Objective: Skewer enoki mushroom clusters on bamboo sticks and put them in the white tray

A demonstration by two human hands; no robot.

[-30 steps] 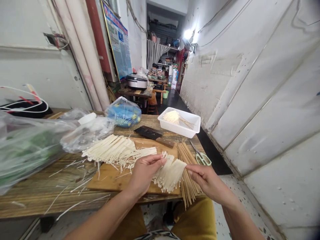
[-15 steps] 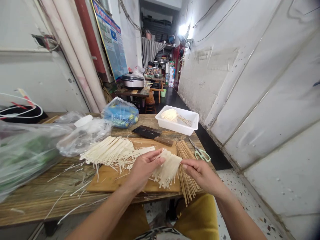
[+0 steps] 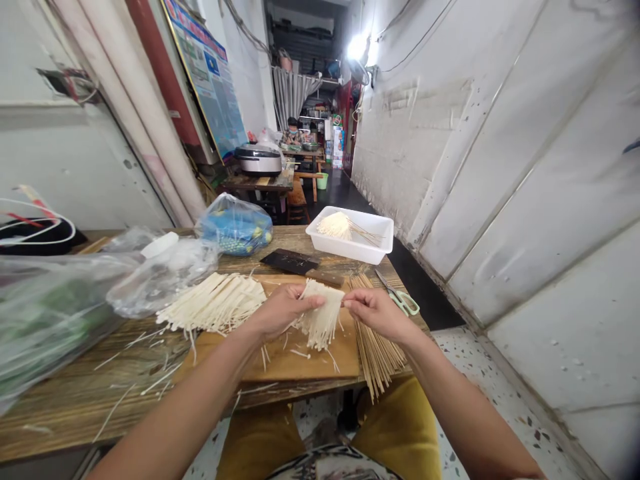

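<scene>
My left hand (image 3: 286,308) is closed on a flat, fanned bunch of enoki mushrooms (image 3: 323,315), held just above the wooden cutting board (image 3: 310,365) with the caps hanging down. At the bunch's upper right corner, the fingers of my right hand (image 3: 373,310) pinch what looks like the end of a bamboo skewer, almost wholly hidden by the fingers. A larger pile of enoki (image 3: 215,300) lies on the left of the board. Many bamboo skewers (image 3: 377,353) lie in a spread bundle under and beside my right hand.
Behind the board lies a cleaver (image 3: 290,261). A white tray (image 3: 350,250) with skewered enoki stands at the back right, near green-handled scissors (image 3: 403,300). Plastic bags (image 3: 165,267) crowd the left, and a blue bag (image 3: 235,230) sits behind. A person (image 3: 293,133) sits far back.
Both hands have moved up and slightly left in view with the enoki bunch between them. The whole view has also shifted a little. The grip stays on the bunch.
</scene>
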